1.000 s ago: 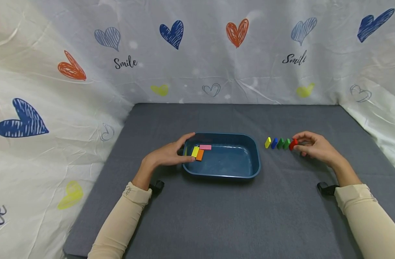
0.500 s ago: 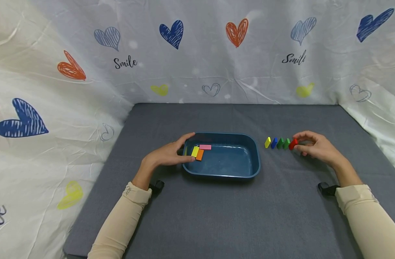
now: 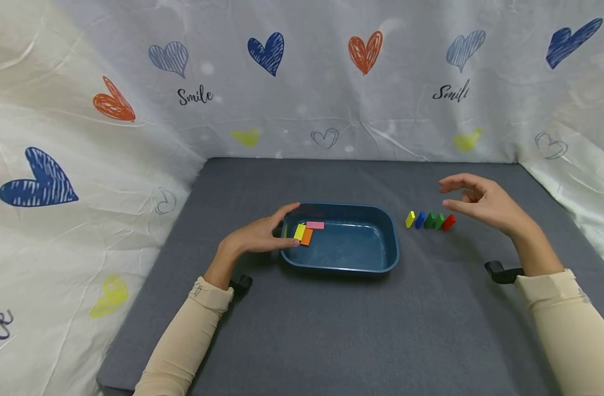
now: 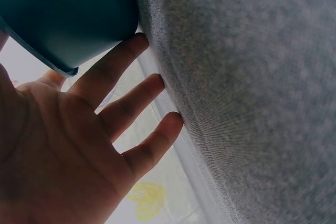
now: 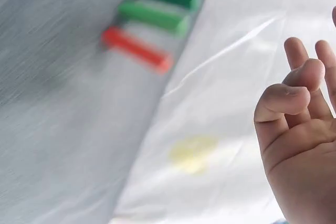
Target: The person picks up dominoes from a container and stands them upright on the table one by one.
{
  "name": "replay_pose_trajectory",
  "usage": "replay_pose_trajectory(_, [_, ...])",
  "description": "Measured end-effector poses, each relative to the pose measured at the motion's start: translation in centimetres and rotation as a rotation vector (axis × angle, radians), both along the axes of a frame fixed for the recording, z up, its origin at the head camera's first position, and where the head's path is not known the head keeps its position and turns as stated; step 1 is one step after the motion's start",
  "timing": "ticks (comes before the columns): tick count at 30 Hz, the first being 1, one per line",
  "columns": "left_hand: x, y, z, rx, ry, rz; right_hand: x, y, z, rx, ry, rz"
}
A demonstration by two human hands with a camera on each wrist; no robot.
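Observation:
My left hand [image 3: 254,235] lies along the left end of a dark blue tray [image 3: 341,268]. Its thumb reaches over the rim. In the left wrist view the other fingers [image 4: 123,100] look straight and spread against the tray's outer wall and the cloth. To the tray's right stands a row of small domino blocks: a yellow one [image 3: 410,219], a blue one [image 3: 420,220], two green ones [image 3: 434,221] and a red one [image 3: 449,223]. My right hand [image 3: 487,203] is raised up and right of the red domino, thumb and fingers apart, holding nothing.
Inside the tray, at its left end, are a yellow domino [image 3: 299,232], an orange domino [image 3: 306,237] and a pink domino [image 3: 315,225]. A grey cloth [image 3: 361,335] covers the table. Behind it hangs a white curtain [image 3: 302,99] printed with hearts.
My right hand has let go of the red domino and lifted up and away from it. The red domino stays at the row's right end. My left hand keeps its place.

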State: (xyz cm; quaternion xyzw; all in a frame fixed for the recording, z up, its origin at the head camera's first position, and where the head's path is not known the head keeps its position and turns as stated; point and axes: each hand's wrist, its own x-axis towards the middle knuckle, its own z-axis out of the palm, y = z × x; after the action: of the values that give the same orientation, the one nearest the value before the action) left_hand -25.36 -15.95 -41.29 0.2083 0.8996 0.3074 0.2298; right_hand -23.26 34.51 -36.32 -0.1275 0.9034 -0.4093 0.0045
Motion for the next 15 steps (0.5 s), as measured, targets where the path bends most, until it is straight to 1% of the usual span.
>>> replay_pose_trajectory(5, [-0.1, 0.0, -0.1, 0.006, -0.001, 0.002, -0.7, -3.8, 1.8, -0.027, 0.073, 0.097])
replay_pose_trajectory(8, [-0.1, -0.1, -0.3, 0.011, 0.002, -0.001, -1.1, -6.4, 2.6, -0.03, 0.099, 0.145])
replay_pose_trajectory(11, [-0.1, -0.1, -0.2, 0.008, 0.006, -0.005, -1.6, -9.1, 3.1, -0.004, 0.125, 0.184])
replay_pose_trajectory(15, [0.0, 0.0, -0.2, 0.004, 0.009, -0.006, -2.4, -12.4, 3.2, 0.012, 0.139, 0.251])
